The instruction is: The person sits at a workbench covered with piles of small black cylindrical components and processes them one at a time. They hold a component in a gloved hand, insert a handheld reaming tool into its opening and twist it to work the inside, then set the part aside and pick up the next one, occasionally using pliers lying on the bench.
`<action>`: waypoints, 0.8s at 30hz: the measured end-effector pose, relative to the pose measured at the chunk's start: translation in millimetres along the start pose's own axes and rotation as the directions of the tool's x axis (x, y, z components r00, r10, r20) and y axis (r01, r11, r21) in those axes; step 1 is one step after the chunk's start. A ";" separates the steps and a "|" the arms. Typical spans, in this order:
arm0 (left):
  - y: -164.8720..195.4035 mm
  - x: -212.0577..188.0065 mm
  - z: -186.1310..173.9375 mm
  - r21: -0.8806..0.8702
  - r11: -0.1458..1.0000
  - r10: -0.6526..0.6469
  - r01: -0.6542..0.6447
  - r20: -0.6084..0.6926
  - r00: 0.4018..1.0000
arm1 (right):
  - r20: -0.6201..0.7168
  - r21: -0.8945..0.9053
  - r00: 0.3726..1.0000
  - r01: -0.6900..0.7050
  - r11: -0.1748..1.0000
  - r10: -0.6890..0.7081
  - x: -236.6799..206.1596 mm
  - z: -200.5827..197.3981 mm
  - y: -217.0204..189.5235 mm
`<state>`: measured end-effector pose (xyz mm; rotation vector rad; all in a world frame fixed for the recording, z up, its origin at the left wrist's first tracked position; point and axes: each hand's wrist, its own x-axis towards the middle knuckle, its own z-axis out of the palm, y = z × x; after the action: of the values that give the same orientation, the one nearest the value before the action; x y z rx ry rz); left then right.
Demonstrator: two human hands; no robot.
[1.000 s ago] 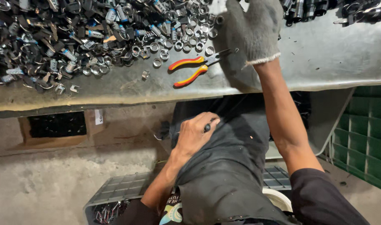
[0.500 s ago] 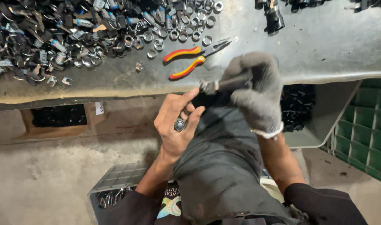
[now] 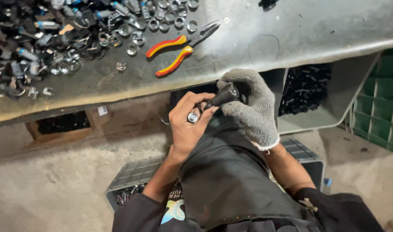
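Two hands meet just below the surface (image 3: pixel 291 38) edge. Right hand (image 3: pixel 248 105), gloved, is clamped on a dark cylindrical part (image 3: pixel 224 95); left hand (image 3: pixel 188 124), bare, pinches a small metal ring (image 3: pixel 192 117) with its grip closed, just left of and below the cylinder's end. Looks like a fitting step: ring going onto or coming off the cylinder, can't tell which. Next move calls for lining up ring and cylinder end squarely. Red-yellow pliers (image 3: pixel 175 51) lie idle above the hands, loose ring pile (image 3: pixel 54 38) further up-left.
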<state>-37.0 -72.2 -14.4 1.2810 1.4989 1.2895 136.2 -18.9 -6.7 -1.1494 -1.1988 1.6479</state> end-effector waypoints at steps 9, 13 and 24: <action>-16.9 -15.1 -53.0 0.282 0.950 0.169 -0.137 -0.095 0.981 | 0.014 -0.305 0.936 0.338 0.890 -0.350 19.5 -6.5 3.9; -15.7 -27.8 -138.4 0.427 0.902 0.152 -0.066 -0.171 0.973 | -0.057 -0.213 0.953 0.280 0.936 -0.298 37.4 -28.7 -9.0; -27.8 -66.3 -374.9 0.619 0.591 -0.183 0.517 -0.521 0.834 | 0.327 -0.814 0.703 0.549 0.189 -0.631 95.8 -59.2 -52.1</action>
<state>-388.4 -215.3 27.8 1.0822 2.6305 0.6680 169.4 98.8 14.1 -1.0221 -2.2158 0.2381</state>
